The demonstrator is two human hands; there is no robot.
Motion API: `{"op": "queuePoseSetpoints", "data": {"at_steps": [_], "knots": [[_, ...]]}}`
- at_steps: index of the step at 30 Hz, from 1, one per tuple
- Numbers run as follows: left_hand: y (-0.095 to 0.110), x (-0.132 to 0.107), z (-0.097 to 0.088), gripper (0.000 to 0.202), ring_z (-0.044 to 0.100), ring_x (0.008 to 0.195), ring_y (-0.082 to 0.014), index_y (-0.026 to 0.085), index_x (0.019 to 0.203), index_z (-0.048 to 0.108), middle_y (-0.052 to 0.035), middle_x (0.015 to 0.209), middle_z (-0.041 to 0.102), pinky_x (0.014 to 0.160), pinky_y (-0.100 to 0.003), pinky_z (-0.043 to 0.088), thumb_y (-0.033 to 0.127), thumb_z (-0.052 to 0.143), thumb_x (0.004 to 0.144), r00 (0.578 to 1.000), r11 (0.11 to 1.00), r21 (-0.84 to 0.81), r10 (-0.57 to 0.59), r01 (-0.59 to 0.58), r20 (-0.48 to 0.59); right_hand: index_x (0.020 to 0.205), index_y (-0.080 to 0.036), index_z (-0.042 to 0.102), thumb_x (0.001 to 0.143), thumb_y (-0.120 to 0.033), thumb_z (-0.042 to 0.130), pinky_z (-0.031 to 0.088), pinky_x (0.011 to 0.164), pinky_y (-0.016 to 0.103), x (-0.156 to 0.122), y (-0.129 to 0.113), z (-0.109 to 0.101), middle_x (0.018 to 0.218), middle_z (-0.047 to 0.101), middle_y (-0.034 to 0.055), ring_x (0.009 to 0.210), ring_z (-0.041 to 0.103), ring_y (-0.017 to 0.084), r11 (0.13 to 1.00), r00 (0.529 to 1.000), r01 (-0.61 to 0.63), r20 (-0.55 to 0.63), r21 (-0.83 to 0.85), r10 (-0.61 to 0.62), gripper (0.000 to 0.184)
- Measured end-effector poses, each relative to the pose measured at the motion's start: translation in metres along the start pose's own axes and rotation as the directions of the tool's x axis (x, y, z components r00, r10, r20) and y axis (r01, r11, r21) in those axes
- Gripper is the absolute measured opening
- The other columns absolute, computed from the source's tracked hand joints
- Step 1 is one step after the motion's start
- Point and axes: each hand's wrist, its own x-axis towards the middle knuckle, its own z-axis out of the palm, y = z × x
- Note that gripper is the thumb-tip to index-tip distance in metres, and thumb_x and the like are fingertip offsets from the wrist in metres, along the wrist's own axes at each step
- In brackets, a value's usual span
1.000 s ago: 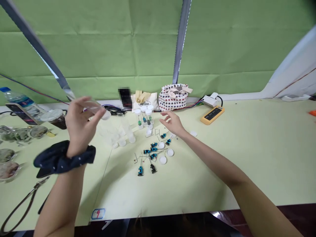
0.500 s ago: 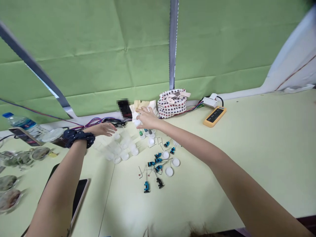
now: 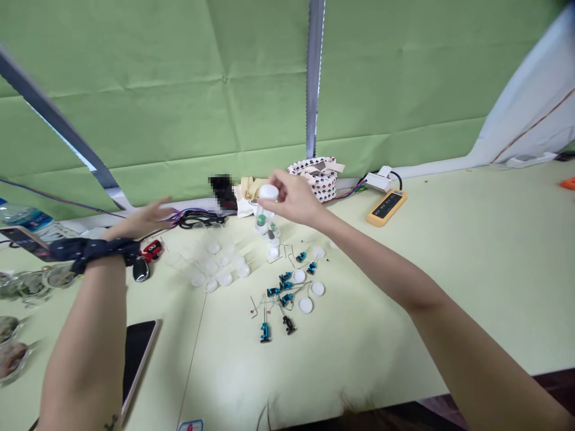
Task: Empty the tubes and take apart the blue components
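My right hand (image 3: pixel 294 197) is closed around a clear container with a white cap (image 3: pixel 268 192), held near the back of the table. A green object (image 3: pixel 261 220) shows in or just behind its clear lower part. Just below stand more small containers (image 3: pixel 273 234), one with a dark thing inside. At the left, my left hand (image 3: pixel 146 219) hovers with fingers stretched out and holds nothing; a dark scrunchie (image 3: pixel 92 252) is on its wrist. Between my arms are several clear cups (image 3: pixel 224 278). Several small blue tools (image 3: pixel 286 286), a black one (image 3: pixel 288 325) and white caps (image 3: pixel 305 305) lie mid-table.
A patterned bag (image 3: pixel 326 182) and a coil of cables (image 3: pixel 200 219) line the green-covered wall. A yellow power strip (image 3: pixel 387 208) lies at the right. On the left are a car key (image 3: pixel 141 270), a tablet (image 3: pixel 139 353) and lidded clear bowls (image 3: pixel 33 284).
My right hand has drawn back from the white cloth and now grips the white-capped container. The left hand has moved left, uncovering the car key and a red item.
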Motion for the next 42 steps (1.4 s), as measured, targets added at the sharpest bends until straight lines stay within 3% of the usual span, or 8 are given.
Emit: {"op": "queuePoseSetpoints", "data": {"at_steps": [5,8,11,15,20,27,35,42], "knots": [[0.124,-0.039,-0.001,0.047,0.054,0.111,-0.0193,0.017,0.129,0.043,-0.0123,0.127,0.055,0.094,-0.04,0.045,0.047,0.041,0.092,0.947,0.999,-0.03,0.006,-0.016,-0.321,0.088,-0.015,0.06,0.068,-0.026,0.063,0.039,0.055,0.023,-0.046,-0.004,-0.016,0.061,0.054,-0.0026,0.053,0.052,0.011,0.955,0.969,-0.245,0.086,0.17,0.233,0.022],[0.208,-0.07,0.068,0.066,0.049,0.119,-0.0259,0.02,0.135,0.032,-0.0133,0.132,0.047,0.094,-0.04,0.046,0.052,0.055,0.082,0.989,0.988,-0.052,0.147,-0.148,-0.025,0.082,-0.015,0.06,0.074,-0.036,0.063,0.038,0.048,0.022,-0.075,-0.001,-0.001,0.053,0.053,-0.003,0.045,0.052,0.011,0.867,0.914,-0.4,0.191,0.298,0.357,0.022],[0.244,-0.093,0.143,0.069,0.059,0.101,-0.0326,0.016,0.13,0.031,-0.0179,0.116,0.052,0.076,-0.044,0.051,0.054,0.056,0.079,0.999,0.997,0.068,0.042,-0.041,-0.018,0.067,-0.016,0.053,0.074,-0.051,0.062,0.03,0.042,0.02,-0.098,0.005,0.012,0.046,0.047,-0.0047,0.041,0.044,0.009,0.794,0.875,-0.484,0.217,0.369,0.432,0.036],[0.232,-0.1,0.183,0.033,0.063,0.067,-0.0218,0.02,0.099,0.041,-0.0035,0.08,0.056,0.055,-0.032,0.048,0.048,0.05,0.085,0.993,0.989,-0.139,-0.032,0.048,0.113,0.066,-0.016,0.05,0.074,-0.053,0.062,0.026,0.042,0.019,-0.119,0.022,0.017,0.049,0.042,-0.0065,0.043,0.036,0.006,0.728,0.859,-0.509,0.33,0.459,0.392,0.039],[0.207,-0.091,0.165,0.032,0.052,0.041,-0.0105,0.02,0.083,0.04,0.0053,0.061,0.049,0.039,-0.021,0.039,0.052,0.047,0.085,0.867,0.767,-0.548,-0.021,0.334,0.498,0.094,-0.02,0.05,0.073,-0.041,0.068,0.044,0.062,0.024,-0.129,0.056,0.011,0.079,0.055,-0.0013,0.067,0.054,0.011,0.682,0.935,-0.347,0.29,0.644,0.202,0.035],[0.194,-0.082,0.147,0.037,0.058,0.054,-0.0116,0.017,0.088,0.056,-0.0019,0.08,0.06,0.053,-0.024,0.044,0.053,0.053,0.081,0.927,0.886,-0.425,-0.016,0.187,0.375,0.082,-0.018,0.057,0.066,-0.036,0.076,0.043,0.083,0.036,-0.146,0.084,0.032,0.096,0.064,0.0068,0.093,0.055,0.02,0.949,0.948,-0.202,0.292,0.243,0.127,0.03],[0.207,-0.089,0.153,0.041,0.06,0.066,-0.0184,0.018,0.095,0.063,-0.0045,0.076,0.065,0.061,-0.027,0.044,0.055,0.058,0.077,0.969,0.987,-0.158,0.017,0.023,0.248,0.105,-0.022,0.064,0.082,-0.032,0.063,0.043,0.089,0.034,-0.143,0.048,0.021,0.124,0.054,0.0096,0.116,0.05,0.02,0.895,0.941,-0.129,0.338,0.427,-0.026,0.025],[0.215,-0.089,0.134,0.041,0.054,0.048,-0.0106,0.015,0.085,0.06,-0.0008,0.067,0.058,0.046,-0.022,0.041,0.054,0.047,0.085,0.745,0.816,-0.517,0.172,0.259,0.645,0.106,-0.021,0.068,0.081,-0.029,0.064,0.04,0.098,0.036,-0.145,0.038,0.02,0.116,0.057,0.0107,0.111,0.053,0.019,0.825,0.921,-0.067,0.353,0.561,-0.166,0.027]]}}
